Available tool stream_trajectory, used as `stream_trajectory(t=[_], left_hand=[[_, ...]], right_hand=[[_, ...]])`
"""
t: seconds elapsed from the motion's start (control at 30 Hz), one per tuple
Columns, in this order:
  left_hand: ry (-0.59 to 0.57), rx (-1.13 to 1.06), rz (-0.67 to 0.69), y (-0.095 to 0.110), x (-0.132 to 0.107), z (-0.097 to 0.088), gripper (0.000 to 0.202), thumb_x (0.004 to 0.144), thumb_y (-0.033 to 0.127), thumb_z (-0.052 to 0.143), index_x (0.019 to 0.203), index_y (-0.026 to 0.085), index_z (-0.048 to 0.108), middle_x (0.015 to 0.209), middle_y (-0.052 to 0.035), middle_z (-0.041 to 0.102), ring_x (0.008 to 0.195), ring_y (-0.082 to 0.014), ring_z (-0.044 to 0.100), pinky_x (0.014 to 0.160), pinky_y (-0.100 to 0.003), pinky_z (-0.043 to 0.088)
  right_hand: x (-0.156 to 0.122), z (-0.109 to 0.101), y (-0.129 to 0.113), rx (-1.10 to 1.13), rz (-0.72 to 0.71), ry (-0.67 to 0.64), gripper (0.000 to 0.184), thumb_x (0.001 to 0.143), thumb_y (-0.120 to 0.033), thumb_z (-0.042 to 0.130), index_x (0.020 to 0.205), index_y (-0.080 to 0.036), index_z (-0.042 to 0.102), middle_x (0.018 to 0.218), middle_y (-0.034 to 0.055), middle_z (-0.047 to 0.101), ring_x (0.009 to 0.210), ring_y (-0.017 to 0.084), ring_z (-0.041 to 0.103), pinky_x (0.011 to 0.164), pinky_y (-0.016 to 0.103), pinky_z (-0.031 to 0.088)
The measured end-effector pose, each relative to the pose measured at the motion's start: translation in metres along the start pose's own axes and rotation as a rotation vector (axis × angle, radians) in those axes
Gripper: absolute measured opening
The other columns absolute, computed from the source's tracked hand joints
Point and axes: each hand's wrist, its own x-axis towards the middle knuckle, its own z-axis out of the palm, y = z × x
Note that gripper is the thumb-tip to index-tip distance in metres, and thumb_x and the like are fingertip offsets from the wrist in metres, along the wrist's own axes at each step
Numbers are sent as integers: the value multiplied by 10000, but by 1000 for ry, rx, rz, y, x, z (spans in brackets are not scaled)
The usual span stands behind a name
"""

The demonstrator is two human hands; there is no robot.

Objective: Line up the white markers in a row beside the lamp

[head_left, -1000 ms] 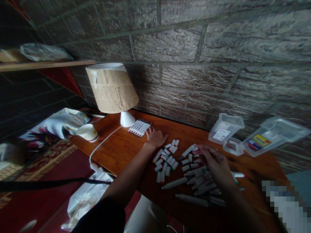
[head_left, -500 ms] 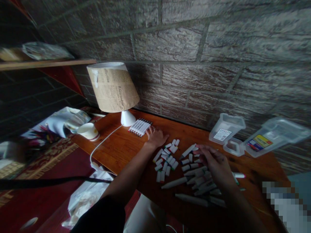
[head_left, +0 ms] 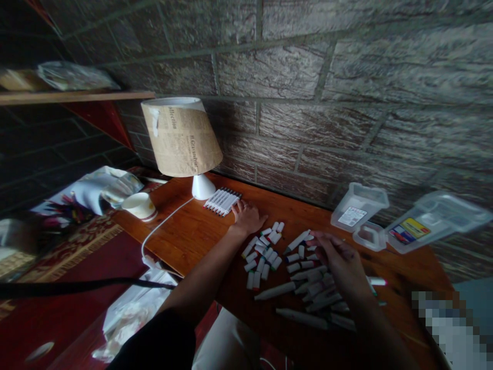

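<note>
Head view: at centre, your spread left hand (head_left: 247, 218) touches pens (head_left: 222, 201); your right hand (head_left: 339, 253) (can't tell if clamped) is at a marker (head_left: 296, 243).

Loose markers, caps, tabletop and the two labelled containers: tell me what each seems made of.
Loose markers: probably matte plastic, from the pale, even barrels. Caps: likely plastic too, smooth white with coloured ends. Tabletop: wood or veneer, apparently varnished, from its reddish-brown colour and soft sheen. Two labelled containers: likely clear plastic, with see-through walls and rounded edges.
</note>
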Motion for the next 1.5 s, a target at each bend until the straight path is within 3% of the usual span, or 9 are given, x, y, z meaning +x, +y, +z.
stream_trajectory(t=[0.17,0.73,0.97,1.07,1.23,1.33,1.5], left_hand=[[13,3,10,0,0,1,782,936,608,410,1431,6,473,1503,-322,408,1463,-442,270,1154,-598,230],[-11,1,13,1,-3,-2,734,940,613,395,1408,60,510,1511,-288,424,1460,-428,297,1150,-579,245],[-28,-1,-1,0,-1,-4,746,940,623,391,1402,48,505,1517,-299,407,1461,-421,297,1153,-564,250],[-20,0,3,0,0,-2,739,938,625,398,1397,56,508,1514,-299,412,1454,-421,313,1148,-567,258],[25,1,28,-2,1,0,698,934,611,447,1319,44,577,1453,-301,484,1418,-418,379,1159,-543,262],[94,-58,132,-2,2,-2,579,954,555,470,1272,96,625,1373,-238,586,1373,-364,459,1153,-494,310],[140,-341,623,17,-8,-2,415,986,454,488,1243,177,660,1139,-101,737,1090,-225,669,987,-322,480]], right_hand=[[0,0,1,7,9,15,511,721,-656,721,973,-217,789,909,78,769,696,185,629,594,284,496],[1,1,2,24,11,17,491,725,-644,721,970,-224,786,902,70,761,729,192,643,615,289,507],[0,1,-2,29,12,6,513,701,-663,732,941,-212,786,848,62,759,653,175,610,591,288,492],[1,1,1,-44,-49,-5,523,746,-665,694,976,-202,773,867,71,766,660,189,629,598,301,503],[0,6,7,-397,-364,14,290,870,-471,615,943,-233,764,870,54,777,746,215,701,725,322,521],[0,9,9,-490,-446,-7,232,905,-388,578,948,-243,753,871,35,781,752,201,717,754,305,524],[2,8,10,-504,-512,68,266,928,-391,542,911,-216,740,786,34,769,649,183,699,643,281,512]])
